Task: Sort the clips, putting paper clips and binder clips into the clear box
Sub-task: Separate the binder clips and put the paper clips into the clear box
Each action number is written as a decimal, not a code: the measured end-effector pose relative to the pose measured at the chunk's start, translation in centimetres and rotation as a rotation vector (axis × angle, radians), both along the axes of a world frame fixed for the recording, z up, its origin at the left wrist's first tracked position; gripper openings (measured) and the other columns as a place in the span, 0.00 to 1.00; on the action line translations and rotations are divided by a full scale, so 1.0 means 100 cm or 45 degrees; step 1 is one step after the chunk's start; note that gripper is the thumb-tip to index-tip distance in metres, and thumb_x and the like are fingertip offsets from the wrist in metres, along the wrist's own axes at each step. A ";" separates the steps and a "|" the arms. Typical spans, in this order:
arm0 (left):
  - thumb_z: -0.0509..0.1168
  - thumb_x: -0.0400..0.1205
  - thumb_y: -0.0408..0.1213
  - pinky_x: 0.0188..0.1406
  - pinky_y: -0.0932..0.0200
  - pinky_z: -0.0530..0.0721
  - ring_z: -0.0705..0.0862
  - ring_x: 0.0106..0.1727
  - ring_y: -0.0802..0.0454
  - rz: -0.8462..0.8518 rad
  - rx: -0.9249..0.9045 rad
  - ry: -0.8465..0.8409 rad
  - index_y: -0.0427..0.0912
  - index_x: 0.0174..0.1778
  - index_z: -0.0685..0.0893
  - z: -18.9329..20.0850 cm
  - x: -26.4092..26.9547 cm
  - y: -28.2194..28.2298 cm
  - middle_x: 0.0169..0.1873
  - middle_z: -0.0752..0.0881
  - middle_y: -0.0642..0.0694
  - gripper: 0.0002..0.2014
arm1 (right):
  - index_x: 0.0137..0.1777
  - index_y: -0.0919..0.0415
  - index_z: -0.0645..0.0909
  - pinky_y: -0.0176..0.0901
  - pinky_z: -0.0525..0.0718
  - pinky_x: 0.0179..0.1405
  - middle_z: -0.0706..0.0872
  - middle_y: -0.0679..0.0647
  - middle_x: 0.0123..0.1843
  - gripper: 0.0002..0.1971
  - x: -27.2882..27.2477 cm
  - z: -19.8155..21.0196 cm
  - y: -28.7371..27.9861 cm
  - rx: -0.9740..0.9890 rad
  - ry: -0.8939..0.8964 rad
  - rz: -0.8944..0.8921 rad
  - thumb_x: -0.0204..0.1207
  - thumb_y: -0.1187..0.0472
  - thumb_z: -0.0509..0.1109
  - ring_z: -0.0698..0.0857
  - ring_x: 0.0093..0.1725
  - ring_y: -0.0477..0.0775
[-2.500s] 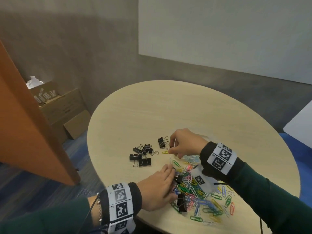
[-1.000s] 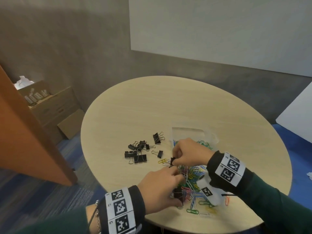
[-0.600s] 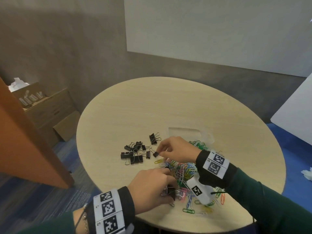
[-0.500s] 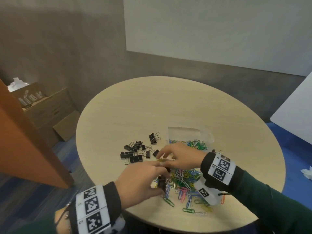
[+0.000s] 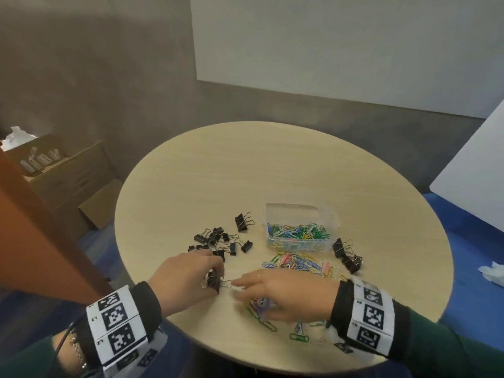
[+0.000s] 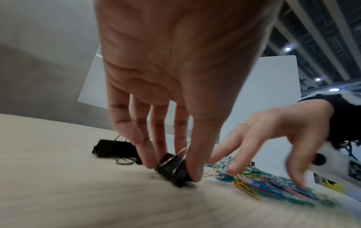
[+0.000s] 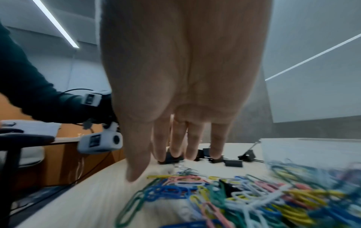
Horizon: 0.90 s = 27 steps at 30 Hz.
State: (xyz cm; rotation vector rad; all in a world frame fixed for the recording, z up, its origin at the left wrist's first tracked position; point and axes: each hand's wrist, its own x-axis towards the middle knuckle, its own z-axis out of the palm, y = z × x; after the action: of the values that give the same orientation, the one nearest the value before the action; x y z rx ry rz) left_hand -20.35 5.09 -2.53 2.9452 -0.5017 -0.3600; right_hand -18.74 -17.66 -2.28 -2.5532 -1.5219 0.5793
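Observation:
My left hand [image 5: 210,272] pinches a black binder clip [image 5: 213,281] between thumb and fingers, low on the round table [image 5: 245,170]; the left wrist view shows the binder clip [image 6: 173,168] touching the wood. My right hand [image 5: 252,289] reaches leftward with straight, spread fingers over a heap of coloured paper clips [image 5: 260,309], holding nothing I can see. The clear box [image 5: 300,214] stands behind it, partly filled with paper clips. Loose paper clips [image 7: 234,197] lie under my right hand's fingers [image 7: 176,138].
Several black binder clips [image 5: 218,240] lie in a group left of the box, one more [image 5: 242,221] stands behind them, and two [image 5: 346,255] sit to its right. More paper clips [image 5: 300,264] are strewn before the box. The table's near edge is close to both wrists.
My left hand has drawn a binder clip left, out of the paper clip heap. My right hand has come back from the binder clip group and spread its fingers over the near paper clips.

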 end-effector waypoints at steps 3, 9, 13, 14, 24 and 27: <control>0.66 0.78 0.50 0.46 0.57 0.81 0.80 0.56 0.55 0.048 0.027 -0.058 0.60 0.62 0.75 -0.002 0.002 -0.003 0.58 0.79 0.59 0.17 | 0.85 0.56 0.53 0.58 0.51 0.83 0.48 0.51 0.87 0.37 -0.011 -0.009 0.000 -0.225 -0.052 0.058 0.81 0.51 0.66 0.49 0.86 0.54; 0.65 0.79 0.51 0.46 0.58 0.85 0.78 0.60 0.56 0.093 -0.018 -0.132 0.61 0.72 0.66 -0.008 -0.002 -0.002 0.66 0.72 0.58 0.25 | 0.86 0.52 0.45 0.53 0.34 0.82 0.42 0.45 0.87 0.36 -0.023 -0.012 -0.034 -0.247 -0.074 -0.029 0.84 0.46 0.58 0.39 0.85 0.45; 0.69 0.76 0.54 0.43 0.60 0.85 0.74 0.60 0.55 0.020 -0.048 -0.270 0.57 0.72 0.69 -0.002 -0.006 -0.008 0.64 0.72 0.56 0.29 | 0.84 0.45 0.53 0.38 0.43 0.82 0.50 0.38 0.86 0.32 -0.024 0.003 -0.058 -0.018 0.012 -0.280 0.83 0.45 0.60 0.47 0.83 0.35; 0.69 0.76 0.54 0.44 0.60 0.85 0.75 0.60 0.55 -0.037 -0.088 -0.310 0.56 0.69 0.72 0.001 -0.006 -0.013 0.62 0.74 0.57 0.26 | 0.83 0.43 0.57 0.34 0.48 0.81 0.55 0.36 0.84 0.30 -0.021 0.009 -0.063 0.026 -0.004 -0.390 0.83 0.46 0.61 0.53 0.81 0.32; 0.65 0.81 0.45 0.41 0.54 0.78 0.82 0.55 0.46 -0.397 0.033 -0.101 0.49 0.59 0.79 -0.002 0.027 -0.099 0.54 0.82 0.49 0.12 | 0.66 0.45 0.80 0.38 0.80 0.54 0.85 0.40 0.62 0.17 -0.004 0.023 -0.081 0.077 -0.127 -0.794 0.79 0.45 0.67 0.82 0.58 0.39; 0.65 0.79 0.38 0.37 0.52 0.76 0.83 0.53 0.43 -0.401 0.089 -0.101 0.49 0.58 0.78 -0.009 0.034 -0.104 0.52 0.81 0.47 0.11 | 0.64 0.45 0.80 0.42 0.83 0.53 0.85 0.40 0.60 0.16 -0.004 0.022 -0.086 0.093 -0.109 -0.826 0.78 0.45 0.68 0.82 0.56 0.39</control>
State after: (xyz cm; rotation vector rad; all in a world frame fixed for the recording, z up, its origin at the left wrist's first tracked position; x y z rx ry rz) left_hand -16.97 -5.34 -3.44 2.9549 -0.9878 -0.2986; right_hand -19.14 -26.23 -0.08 -2.8069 -0.6298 0.3191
